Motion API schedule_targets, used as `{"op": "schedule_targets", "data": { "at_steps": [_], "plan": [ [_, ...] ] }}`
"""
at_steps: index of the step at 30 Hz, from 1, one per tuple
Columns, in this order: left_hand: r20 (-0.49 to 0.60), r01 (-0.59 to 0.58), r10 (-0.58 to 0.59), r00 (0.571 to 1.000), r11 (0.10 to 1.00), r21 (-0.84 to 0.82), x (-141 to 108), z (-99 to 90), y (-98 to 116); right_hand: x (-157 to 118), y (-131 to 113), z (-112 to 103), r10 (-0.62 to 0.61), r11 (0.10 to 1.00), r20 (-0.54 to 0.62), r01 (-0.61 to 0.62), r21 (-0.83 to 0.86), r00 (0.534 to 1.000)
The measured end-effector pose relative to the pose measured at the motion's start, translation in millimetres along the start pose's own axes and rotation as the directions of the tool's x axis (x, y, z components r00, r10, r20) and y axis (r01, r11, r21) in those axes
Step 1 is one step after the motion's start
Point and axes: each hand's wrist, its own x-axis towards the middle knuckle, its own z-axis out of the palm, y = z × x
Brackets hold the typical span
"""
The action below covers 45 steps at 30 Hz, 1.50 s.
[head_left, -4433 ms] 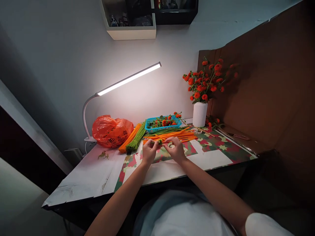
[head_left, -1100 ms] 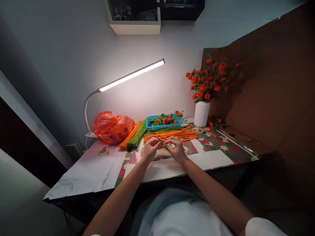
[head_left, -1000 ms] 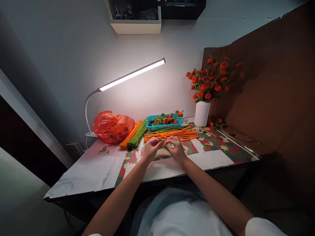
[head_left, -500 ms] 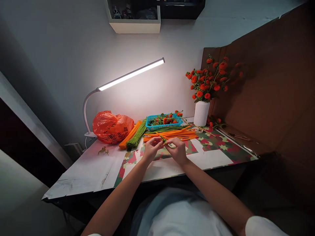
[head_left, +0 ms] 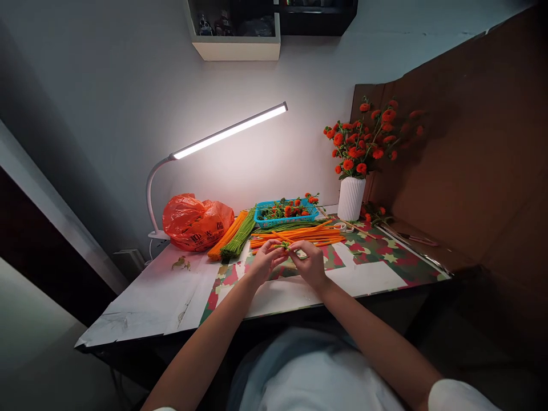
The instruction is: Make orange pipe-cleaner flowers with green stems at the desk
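My left hand (head_left: pixel 266 262) and my right hand (head_left: pixel 309 264) meet over the middle of the table's front part. Between their fingertips is a small green piece of pipe cleaner (head_left: pixel 285 245), bent or twisted; its exact shape is too small to tell. Both hands pinch it, the left from one side and the right from the other. Just behind the fingers lie loose orange pipe cleaners (head_left: pixel 299 234), spread sideways. A roll of tape (head_left: pixel 339 226) rests near their right end. Part of a pale ring-shaped thing is hidden behind my right hand.
Left of the hands lie a green pipe cleaner bundle (head_left: pixel 240 235), an orange bundle (head_left: pixel 226 234) and a red plastic bag (head_left: pixel 197 222). Behind are a blue basket (head_left: pixel 286 221) of flowers and a white vase (head_left: pixel 351 200). A lamp (head_left: pixel 231 131) overhangs the table; cardboard (head_left: pixel 462 148) walls the right.
The green piece between my fingertips has turned from slanting upward to lying more level. My left fingers have spread a little; both hands stay in about the same place.
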Motion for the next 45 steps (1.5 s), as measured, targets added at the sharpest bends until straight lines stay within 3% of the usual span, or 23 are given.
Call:
{"op": "schedule_targets", "data": {
  "at_steps": [4, 8, 12, 18, 21, 23, 25, 27, 30, 33, 37, 45],
  "plan": [
    [0.027, -0.072, 0.071, 0.997, 0.996, 0.049, -4, 2.5, 1, -1, 2, 0, 0.024, 0.999, -0.030, -0.024, -0.026, 0.999],
    [0.024, -0.074, 0.072, 0.997, 0.996, 0.056, -4, 3.6, -1, -2, 4, 0, -0.029, 0.998, -0.030, 0.027, -0.054, 0.999],
    [0.022, -0.074, 0.073, 0.997, 0.995, 0.068, -1, 2.0, -3, -3, 5, 1, -0.096, 0.982, 0.048, 0.102, -0.161, 0.994],
    [0.066, -0.136, 0.126, 0.990, 0.972, 0.190, 0, -2.3, -7, -3, 7, 5, -0.090, 0.926, 0.139, 0.134, -0.353, 0.986],
    [0.087, -0.276, 0.262, 0.961, 0.892, 0.357, -1, -0.3, -8, -3, 8, 6, -0.078, 0.894, 0.135, 0.130, -0.429, 0.988],
    [0.099, -0.399, 0.404, 0.909, 0.780, 0.481, -3, 2.2, -8, -3, 9, 6, -0.061, 0.888, 0.119, 0.109, -0.447, 0.991],
    [0.124, -0.469, 0.489, 0.863, 0.685, 0.558, -5, 4.4, -8, -3, 11, 5, -0.037, 0.901, 0.101, 0.077, -0.427, 0.994],
    [0.149, -0.487, 0.501, 0.853, 0.659, 0.572, -6, 5.7, -8, -2, 12, 5, -0.007, 0.921, 0.083, 0.039, -0.388, 0.997],
    [0.147, -0.483, 0.488, 0.861, 0.690, 0.539, -6, 5.8, -7, -1, 12, 4, 0.028, 0.955, 0.050, -0.012, -0.297, 0.998],
    [0.074, -0.453, 0.476, 0.876, 0.761, 0.465, -4, 5.2, -6, 1, 10, 3, 0.055, 0.991, 0.018, -0.052, -0.124, 0.998],
    [0.034, -0.405, 0.427, 0.904, 0.825, 0.395, -4, 5.1, -3, 2, 8, 3, 0.018, 0.999, 0.034, -0.017, -0.037, 0.999],
    [0.099, -0.489, 0.499, 0.861, 0.757, 0.434, -3, 4.1, -6, 1, 7, 3, 0.024, 0.996, 0.037, -0.021, -0.092, 0.999]
  ]
}}
